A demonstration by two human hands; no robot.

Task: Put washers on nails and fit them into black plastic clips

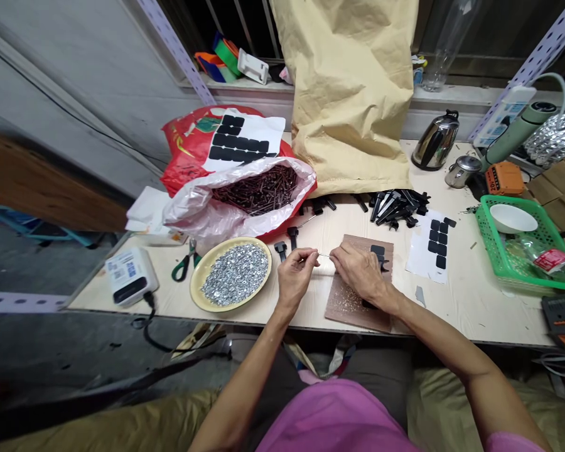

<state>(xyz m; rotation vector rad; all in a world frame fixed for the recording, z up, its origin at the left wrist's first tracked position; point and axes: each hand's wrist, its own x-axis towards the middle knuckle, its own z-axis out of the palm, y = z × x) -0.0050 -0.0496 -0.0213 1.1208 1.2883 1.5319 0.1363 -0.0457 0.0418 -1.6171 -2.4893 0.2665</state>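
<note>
While left hand (294, 277) and right hand (360, 271) pinch closed on it, thin rod (324, 255) between them

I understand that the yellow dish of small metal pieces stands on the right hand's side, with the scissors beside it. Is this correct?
Not quite: the head view shows the yellow dish of small metal pieces on the left hand's side, with the scissors beside it.

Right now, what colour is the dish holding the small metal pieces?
The dish is pale yellow, seen in the head view.
</note>
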